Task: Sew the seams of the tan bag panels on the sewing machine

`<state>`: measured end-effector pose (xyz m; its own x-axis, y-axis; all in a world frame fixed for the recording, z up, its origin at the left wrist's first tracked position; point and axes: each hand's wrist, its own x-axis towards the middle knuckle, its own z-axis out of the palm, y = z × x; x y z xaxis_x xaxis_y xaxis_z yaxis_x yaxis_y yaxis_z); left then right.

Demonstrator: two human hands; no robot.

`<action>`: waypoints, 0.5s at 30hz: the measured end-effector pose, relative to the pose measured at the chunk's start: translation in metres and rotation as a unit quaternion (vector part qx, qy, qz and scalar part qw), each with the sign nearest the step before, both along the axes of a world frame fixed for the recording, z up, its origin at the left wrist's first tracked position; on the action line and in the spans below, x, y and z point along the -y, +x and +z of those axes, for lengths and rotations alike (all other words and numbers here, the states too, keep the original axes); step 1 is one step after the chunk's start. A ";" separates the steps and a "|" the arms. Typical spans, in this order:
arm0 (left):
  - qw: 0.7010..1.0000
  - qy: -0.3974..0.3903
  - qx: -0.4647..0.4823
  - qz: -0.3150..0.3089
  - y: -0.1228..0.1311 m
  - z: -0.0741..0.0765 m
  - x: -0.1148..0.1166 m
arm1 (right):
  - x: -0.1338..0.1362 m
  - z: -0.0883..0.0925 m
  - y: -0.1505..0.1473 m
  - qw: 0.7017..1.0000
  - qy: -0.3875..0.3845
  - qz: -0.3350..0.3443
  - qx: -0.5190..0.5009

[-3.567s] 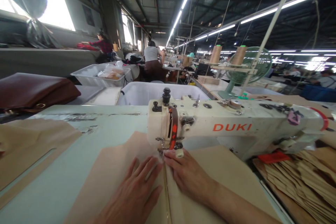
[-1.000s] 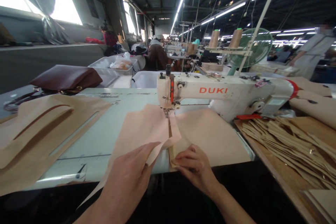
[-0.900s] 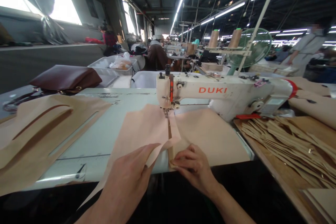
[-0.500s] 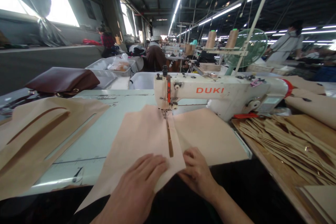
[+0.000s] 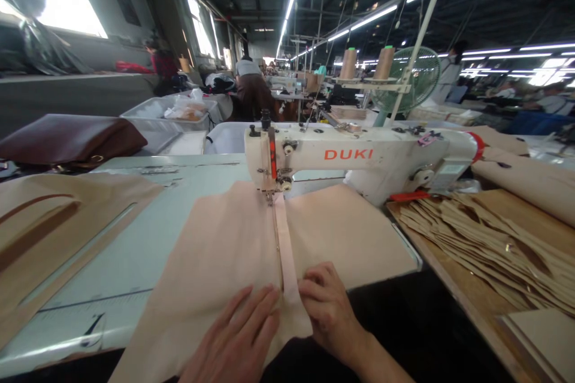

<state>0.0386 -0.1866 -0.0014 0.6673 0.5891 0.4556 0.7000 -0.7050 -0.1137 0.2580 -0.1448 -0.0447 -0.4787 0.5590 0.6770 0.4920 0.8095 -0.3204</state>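
Observation:
A beige leather-like panel [image 5: 206,251] lies under the presser foot [image 5: 270,197] of the white sewing machine [image 5: 309,158]. Below the foot, a long narrow slit [image 5: 279,257] runs toward me, with a pale strip [image 5: 287,251] along its right side. My left hand [image 5: 238,335] rests flat on the panel left of the slit's near end, fingers stretched out. Curled round the panel's right edge are the fingers of my right hand [image 5: 330,311], its fingertips partly hidden. The panel's right part [image 5: 345,233] spreads beyond that hand.
Another slotted beige piece [image 5: 103,209] lies on the table's left, before a dark red bag [image 5: 67,140]. Beige strips [image 5: 485,251] are piled on a wooden board [image 5: 507,203] at right. Thread cones [image 5: 385,63] stand behind the machine. Other people work farther back.
The panel's slit has narrowed, and the strip beside it shows more. My right hand has moved from below the edge up against the strip. The whole view has shifted slightly.

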 end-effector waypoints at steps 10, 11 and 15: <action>0.996 -0.013 -0.074 -0.037 -0.003 0.001 -0.011 | -0.006 0.064 0.008 0.995 -0.096 -0.038 0.001; 0.996 -0.015 -0.079 -0.038 -0.003 0.001 -0.013 | -0.012 0.066 0.004 0.994 -0.099 -0.035 0.030; 0.995 -0.001 -0.089 -0.042 -0.009 -0.012 -0.022 | -0.030 0.054 -0.013 0.983 -0.117 -0.018 0.142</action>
<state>0.0292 -0.1649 -0.0138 0.7847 0.5288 0.3236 0.6072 -0.7608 -0.2292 0.2450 -0.1148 0.0098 -0.6072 0.7029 0.3703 0.6151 0.7110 -0.3409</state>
